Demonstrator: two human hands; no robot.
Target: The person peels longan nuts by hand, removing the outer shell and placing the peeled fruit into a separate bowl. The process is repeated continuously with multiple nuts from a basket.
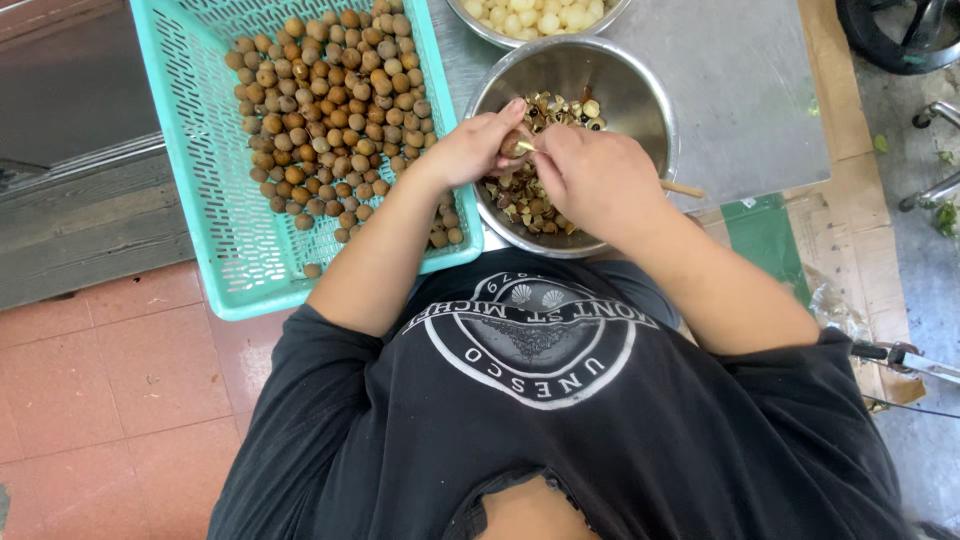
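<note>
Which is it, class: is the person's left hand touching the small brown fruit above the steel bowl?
Touching. The head view shows the left hand pinching the brown fruit between its fingertips, above the steel bowl.

Soft even daylight, faint shadows, mild glare on steel bowl (sharp focus)

Left hand and right hand on 1 brown fruit over steel bowl of husks.

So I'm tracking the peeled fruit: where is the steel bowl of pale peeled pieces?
In the head view, the steel bowl of pale peeled pieces sits at the top edge, just beyond the steel bowl of brown shells.
</note>
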